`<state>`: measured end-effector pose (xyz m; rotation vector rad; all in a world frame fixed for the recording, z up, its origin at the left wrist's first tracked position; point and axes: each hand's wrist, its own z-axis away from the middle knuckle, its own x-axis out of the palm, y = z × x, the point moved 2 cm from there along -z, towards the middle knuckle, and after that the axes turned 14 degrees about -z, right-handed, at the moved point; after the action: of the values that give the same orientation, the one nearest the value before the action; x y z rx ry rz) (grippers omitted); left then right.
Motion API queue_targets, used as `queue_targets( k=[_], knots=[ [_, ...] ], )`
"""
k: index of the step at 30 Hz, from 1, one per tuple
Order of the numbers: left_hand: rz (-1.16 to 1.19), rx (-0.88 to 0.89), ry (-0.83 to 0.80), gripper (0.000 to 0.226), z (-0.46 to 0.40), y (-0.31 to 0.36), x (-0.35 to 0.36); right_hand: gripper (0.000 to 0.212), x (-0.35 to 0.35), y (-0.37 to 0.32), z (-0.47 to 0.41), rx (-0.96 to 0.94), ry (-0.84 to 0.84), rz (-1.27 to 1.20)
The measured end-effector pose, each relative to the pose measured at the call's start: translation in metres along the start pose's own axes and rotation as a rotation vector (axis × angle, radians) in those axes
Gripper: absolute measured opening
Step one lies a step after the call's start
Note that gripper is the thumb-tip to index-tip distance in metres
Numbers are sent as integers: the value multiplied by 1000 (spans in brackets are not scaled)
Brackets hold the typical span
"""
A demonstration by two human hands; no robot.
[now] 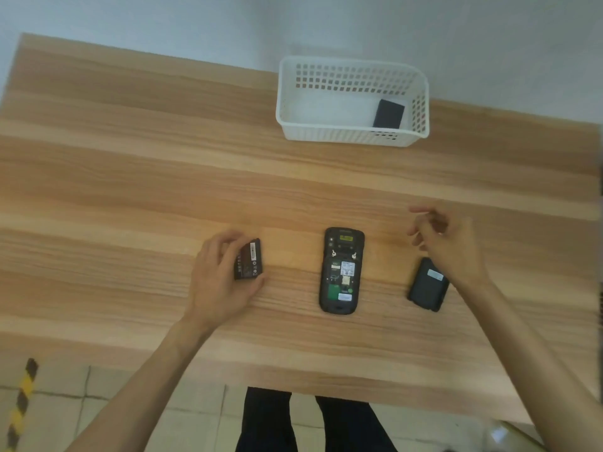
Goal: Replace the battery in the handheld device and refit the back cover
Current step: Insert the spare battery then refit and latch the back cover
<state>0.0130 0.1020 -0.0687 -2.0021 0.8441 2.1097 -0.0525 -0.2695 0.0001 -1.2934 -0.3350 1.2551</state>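
Your wood-grain worktop (130, 177) fills most of the frame, its near edge running across the lower part and its far edge meeting a pale wall; broad bare room lies at the left and centre. The handheld device (341, 270) lies flat at centre, back open, its long axis running up the frame. Your left hand (222, 278) grasps a dark rectangular battery (248, 260) left of it. Your right hand (447, 243) hovers loosely curled, holding nothing, above the matte back cover (427, 286). In the upper right, a white perforated plastic basket (352, 137) holds another dark block (388, 114).
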Motion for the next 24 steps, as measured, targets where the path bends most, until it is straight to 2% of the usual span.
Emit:
queue_targets(
  k=[2,5,17,24],
  knots=[
    [-18,-4,-81,80,3,-11,2,25,2,5,9,3,-1,1],
    [0,-8,-148,87,6,-18,3,25,5,8,21,-7,-8,7],
    [27,-26,-184,82,1,-18,-5,31,22,22,53,41,-46,-20],
    [161,-21,-168,81,-1,-15,-12,33,30,35,74,80,-89,-43]
  ],
)
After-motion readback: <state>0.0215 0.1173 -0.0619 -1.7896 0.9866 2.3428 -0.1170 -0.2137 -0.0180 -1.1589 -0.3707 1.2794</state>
